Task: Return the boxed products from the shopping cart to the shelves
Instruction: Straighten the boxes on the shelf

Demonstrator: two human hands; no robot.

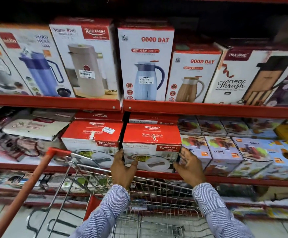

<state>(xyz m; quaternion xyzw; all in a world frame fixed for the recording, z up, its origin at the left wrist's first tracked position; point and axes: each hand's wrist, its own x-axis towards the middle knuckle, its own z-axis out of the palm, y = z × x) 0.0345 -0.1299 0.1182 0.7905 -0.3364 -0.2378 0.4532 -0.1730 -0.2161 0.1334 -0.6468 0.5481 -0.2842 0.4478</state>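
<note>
A red and white Rishabh Sigma Marbella box (151, 145) rests on the middle red shelf (225, 179), right beside a matching box (91, 138) on its left. My left hand (122, 166) grips the box's lower left corner, thumb across its front. My right hand (188, 166) holds its right side, fingers spread against the edge. Below my arms stands the wire shopping cart (150, 208) with an orange handle (28, 189); the part of its basket that shows holds no boxes.
Flask boxes line the upper shelf (208, 109), among them a Good Day Hot N Sip box (145, 62). Juicer boxes (223, 152) crowd the middle shelf just right of my right hand. Flat boxes lie at the left. A lower shelf holds more goods.
</note>
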